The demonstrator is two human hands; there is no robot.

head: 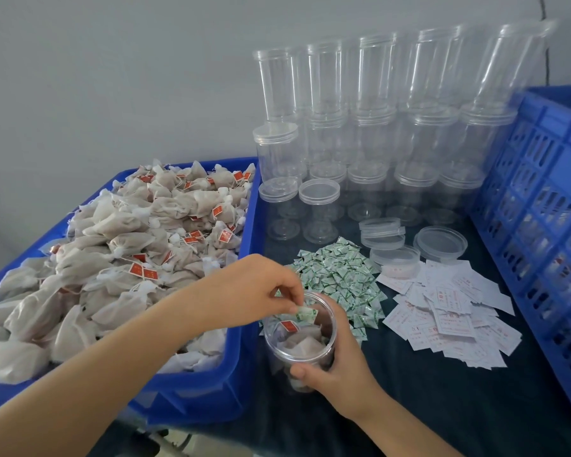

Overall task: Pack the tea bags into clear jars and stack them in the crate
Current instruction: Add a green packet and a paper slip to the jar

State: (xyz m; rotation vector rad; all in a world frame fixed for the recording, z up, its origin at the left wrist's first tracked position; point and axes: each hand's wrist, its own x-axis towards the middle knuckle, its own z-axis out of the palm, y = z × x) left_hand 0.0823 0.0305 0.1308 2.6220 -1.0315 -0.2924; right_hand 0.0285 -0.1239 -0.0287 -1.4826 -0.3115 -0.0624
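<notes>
A clear jar (pixel 299 352) stands open on the dark cloth, holding several beige tea bags with red tags. My right hand (pixel 338 367) grips the jar round its near and right side. My left hand (pixel 254 291) hovers over the jar's mouth and pinches a small green-and-white sachet (pixel 307 314) at the rim. A blue tray (pixel 211 387) on the left is heaped with tea bags (pixel 119 258). The blue slatted crate (pixel 548 232) stands at the right edge.
Stacks of empty clear jars (pixel 376 127) line the back wall. Loose clear lids (pixel 440 244) lie in front of them. A pile of green sachets (pixel 340 275) and a pile of white paper slips (pixel 452 315) lie on the cloth right of the jar.
</notes>
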